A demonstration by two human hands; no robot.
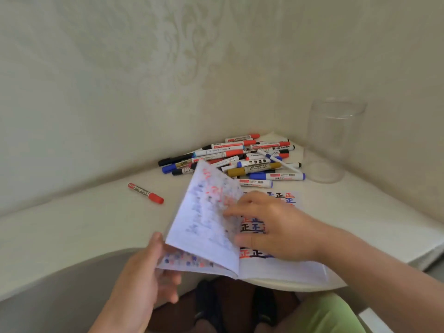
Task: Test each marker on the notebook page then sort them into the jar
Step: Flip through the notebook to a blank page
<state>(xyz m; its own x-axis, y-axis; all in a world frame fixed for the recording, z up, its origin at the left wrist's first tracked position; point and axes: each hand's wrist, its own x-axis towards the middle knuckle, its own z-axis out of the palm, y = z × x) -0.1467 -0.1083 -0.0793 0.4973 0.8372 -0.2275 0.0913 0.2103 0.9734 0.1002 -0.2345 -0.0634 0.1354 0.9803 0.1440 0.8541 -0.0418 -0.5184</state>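
An open notebook [283,270] lies at the table's front edge, its pages covered in red, blue and black marks. One page [206,217] stands half turned, blurred. My left hand [146,272] grips the notebook's left side, thumb on top and fingers underneath. My right hand [271,224] lies over the right page, its fingers touching the turning page. A pile of markers [240,157] sits behind the notebook. A single red marker [145,193] lies apart to the left. A clear jar [334,140] stands at the back right, with nothing visible inside.
The pale table [72,224] fits into a corner between two patterned walls [120,80]. Its curved front edge runs under the notebook. Below it I see my legs in green cloth [324,316].
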